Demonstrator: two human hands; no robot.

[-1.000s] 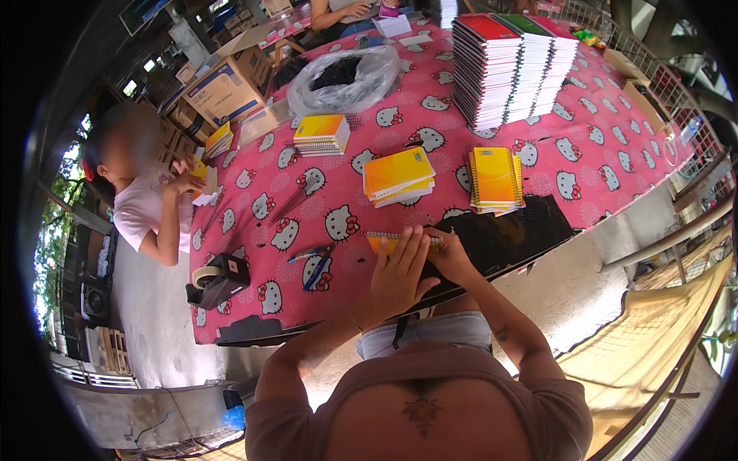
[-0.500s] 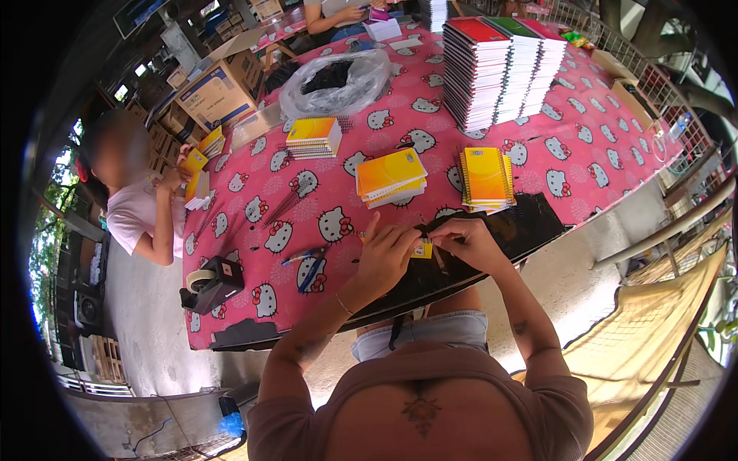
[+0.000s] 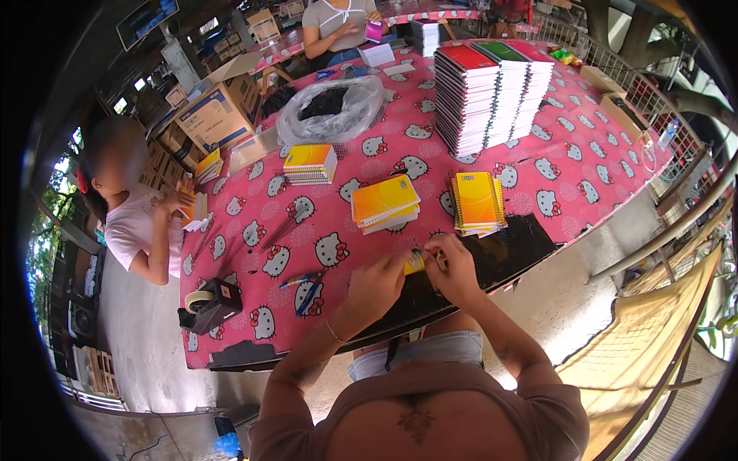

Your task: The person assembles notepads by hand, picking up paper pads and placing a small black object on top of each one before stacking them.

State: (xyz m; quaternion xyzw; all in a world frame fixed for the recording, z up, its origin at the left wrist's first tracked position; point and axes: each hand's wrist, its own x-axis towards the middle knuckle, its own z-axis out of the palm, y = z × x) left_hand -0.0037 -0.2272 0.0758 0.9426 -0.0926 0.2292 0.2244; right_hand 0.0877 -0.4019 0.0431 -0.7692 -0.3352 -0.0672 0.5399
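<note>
Over the dark bare patch at the table's near edge, a small yellow notebook [image 3: 413, 263] sits between my hands, mostly covered by them. My left hand [image 3: 375, 286] is closed on its left side. At its right edge, the fingers of my right hand [image 3: 452, 265] are bent together in a pinch; whether they grip the binding or something small is hidden. Just beyond lie a loose stack of yellow-orange notebook pads [image 3: 384, 201] and, to its right, a stack of yellow spiral notebooks [image 3: 477, 201].
A tape dispenser [image 3: 209, 306] and blue pens [image 3: 307, 292] lie left. Farther back are another yellow notebook stack [image 3: 310, 164], a plastic bag of black coils [image 3: 330, 107] and tall spiral notebook stacks [image 3: 467, 100]. One person [image 3: 138, 223] works at left, another [image 3: 338, 31] at the far side.
My right hand's fingers have curled in closer over the notebook's right edge, and my left hand has turned. The co-worker at left has moved their hands; the view has shifted slightly.
</note>
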